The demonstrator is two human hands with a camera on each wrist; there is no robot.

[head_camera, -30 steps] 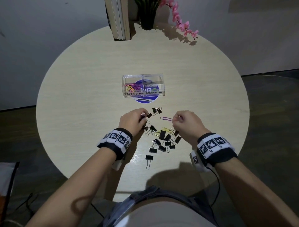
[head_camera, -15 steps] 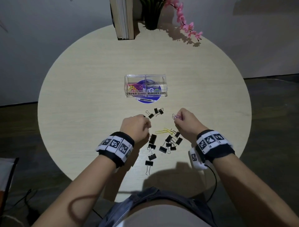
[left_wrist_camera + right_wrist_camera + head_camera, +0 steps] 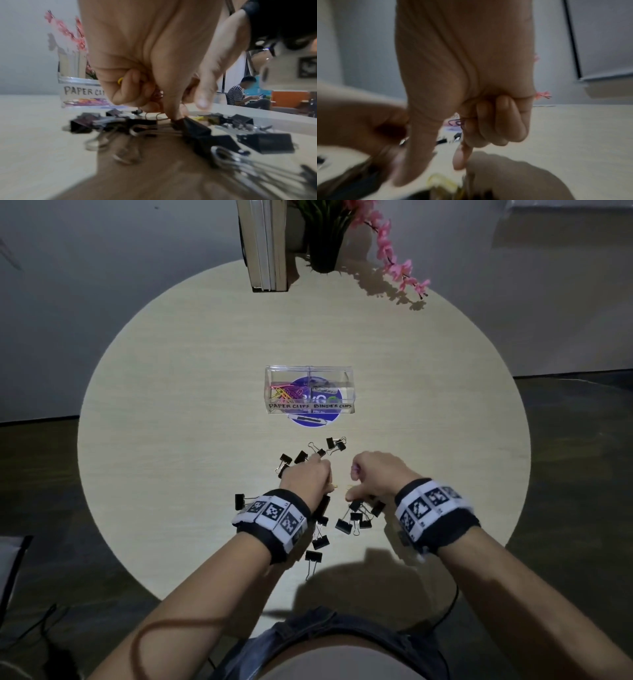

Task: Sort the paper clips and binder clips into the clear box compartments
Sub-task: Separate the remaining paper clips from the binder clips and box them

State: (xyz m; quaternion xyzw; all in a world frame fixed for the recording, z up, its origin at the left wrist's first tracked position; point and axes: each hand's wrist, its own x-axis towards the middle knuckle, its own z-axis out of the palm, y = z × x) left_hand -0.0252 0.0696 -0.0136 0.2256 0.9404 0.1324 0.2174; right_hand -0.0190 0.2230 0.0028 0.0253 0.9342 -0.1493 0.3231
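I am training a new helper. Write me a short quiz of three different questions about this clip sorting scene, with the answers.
1. True or false: the "BINDER CLIPS" compartment of the clear box already holds black binder clips.
2. Which colour is the paper clip in the right hand? A) purple B) green C) white
3. Fill in: the left hand has a ___ paper clip tucked in its curled fingers.

Key: 1 false; 2 A; 3 yellow
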